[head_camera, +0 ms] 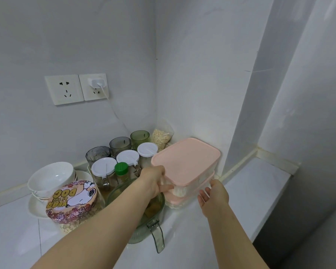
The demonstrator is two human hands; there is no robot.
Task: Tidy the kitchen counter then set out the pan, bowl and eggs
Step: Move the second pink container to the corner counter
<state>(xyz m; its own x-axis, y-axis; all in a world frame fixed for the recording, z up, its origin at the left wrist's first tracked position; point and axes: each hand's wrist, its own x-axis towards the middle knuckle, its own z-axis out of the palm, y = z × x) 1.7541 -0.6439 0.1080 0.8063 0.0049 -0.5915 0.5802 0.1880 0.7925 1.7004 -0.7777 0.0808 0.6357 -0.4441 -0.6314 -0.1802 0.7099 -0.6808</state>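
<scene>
Bowls (50,178): I see white ones stacked far left on the counter (182,239), against the wall.
Left hand (153,184): fingers curled on the left end of the upper pink-lidded box (184,162).
Upper pink-lidded box: in the corner, over a lower box (175,199).
Right hand (214,197): fingers loose and spread at the upper box's near right corner; I cannot tell if they touch it.

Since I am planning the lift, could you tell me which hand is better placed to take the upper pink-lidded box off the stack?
Left, probably: the left hand grips the upper pink-lidded box at its left end; the right hand is open beside the lower box.
</scene>
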